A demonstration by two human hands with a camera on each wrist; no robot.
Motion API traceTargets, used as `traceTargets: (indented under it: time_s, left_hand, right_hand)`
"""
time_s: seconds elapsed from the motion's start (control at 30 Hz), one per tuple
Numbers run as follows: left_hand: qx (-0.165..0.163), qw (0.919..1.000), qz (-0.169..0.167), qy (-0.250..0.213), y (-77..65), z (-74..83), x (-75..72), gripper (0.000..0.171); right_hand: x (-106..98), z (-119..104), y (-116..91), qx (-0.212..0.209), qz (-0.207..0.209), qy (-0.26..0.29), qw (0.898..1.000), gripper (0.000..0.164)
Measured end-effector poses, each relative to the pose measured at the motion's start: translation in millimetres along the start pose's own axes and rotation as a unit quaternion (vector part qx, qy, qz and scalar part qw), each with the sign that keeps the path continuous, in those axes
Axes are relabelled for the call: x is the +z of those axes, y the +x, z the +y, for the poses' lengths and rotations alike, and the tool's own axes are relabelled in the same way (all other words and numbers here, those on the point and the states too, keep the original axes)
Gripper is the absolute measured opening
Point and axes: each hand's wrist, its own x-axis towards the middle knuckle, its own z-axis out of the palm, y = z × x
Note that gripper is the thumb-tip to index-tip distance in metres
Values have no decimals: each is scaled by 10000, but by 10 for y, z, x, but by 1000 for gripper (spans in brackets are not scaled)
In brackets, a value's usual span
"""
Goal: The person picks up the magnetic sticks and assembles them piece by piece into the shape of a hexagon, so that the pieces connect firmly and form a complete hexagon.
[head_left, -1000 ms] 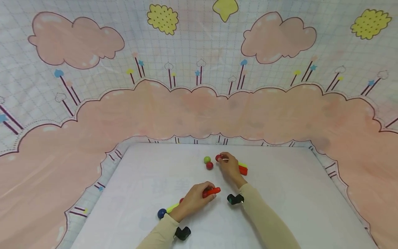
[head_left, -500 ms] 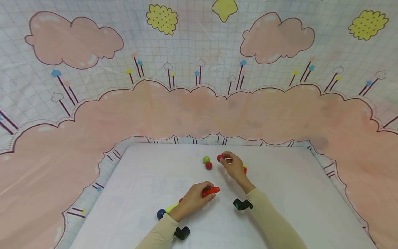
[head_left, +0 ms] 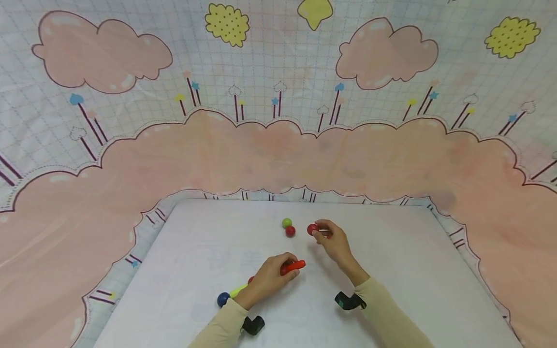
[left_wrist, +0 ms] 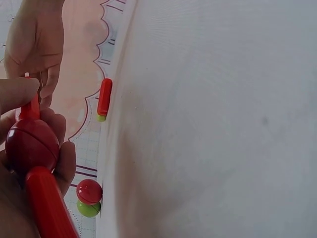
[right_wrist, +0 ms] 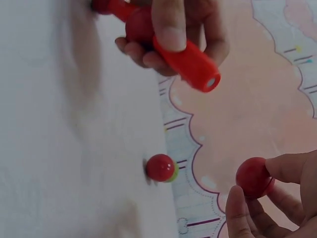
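Note:
My left hand [head_left: 269, 276] grips a joined toy chain of balls and rods. A red rod [head_left: 296, 266] points out past its thumb, joined to a red ball [left_wrist: 32, 146] between the fingers. Behind that hand the chain runs on to a yellow rod [head_left: 238, 291] and a blue ball [head_left: 223, 299]. The free end of the red rod shows a pale round spot in the right wrist view. Further back and to the right, my right hand [head_left: 338, 245] pinches a single red ball [right_wrist: 254, 177] between thumb and fingers, apart from the chain.
A green ball [head_left: 286, 223] and a red ball [head_left: 290, 231] lie close together towards the back of the white table [head_left: 391, 251]. A loose red rod [left_wrist: 104, 96] lies with a yellow-green piece [left_wrist: 101, 118]; the right hand mostly hides them in the head view.
The right hand has drawn to the right and nearer the person, carrying its red ball. The left hand and the chain stay in nearly the same place.

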Motion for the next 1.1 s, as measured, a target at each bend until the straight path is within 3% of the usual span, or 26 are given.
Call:
traceTargets:
  time_s: [0.27, 0.63, 1.1]
  left_hand:
    - [-66, 10000, 18, -14, -1, 9, 17, 29]
    - [-51, 9999, 104, -37, -5, 34, 12, 29]
    - [28, 9999, 124, -83, 9, 6, 25, 28]
  right_hand:
    - [-44, -14, -236, 33, -165, 264, 9995, 33]
    - [-126, -1, -479, -122, -324, 205, 9992, 31]
    - [-59, 81, -615, 32, -569, 417, 9975, 31]
